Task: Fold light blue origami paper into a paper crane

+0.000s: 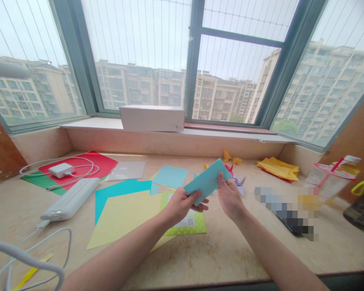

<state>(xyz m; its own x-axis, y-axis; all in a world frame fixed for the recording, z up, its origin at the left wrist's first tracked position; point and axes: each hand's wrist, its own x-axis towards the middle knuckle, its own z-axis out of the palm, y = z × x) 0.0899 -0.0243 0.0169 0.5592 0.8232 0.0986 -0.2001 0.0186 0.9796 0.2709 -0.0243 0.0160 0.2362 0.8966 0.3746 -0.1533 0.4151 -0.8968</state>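
A folded light-blue paper (206,181) is held up above the marble counter (224,250) by both my hands. My left hand (182,204) pinches its lower left end, thumb on top and fingers under. My right hand (229,197) grips its right edge, fingers closed on the paper. Below them lie a yellow sheet (124,218), a teal sheet (115,194), a green dotted paper pack (188,224) and another light-blue sheet (170,176).
A white power bank (71,199) with cables, a white charger (60,169) on red paper (91,163), a white box (151,118) on the window sill, folded paper cranes (232,158), yellow papers (277,167), a clear cup with a pink straw (329,178), and a dark phone (362,212).
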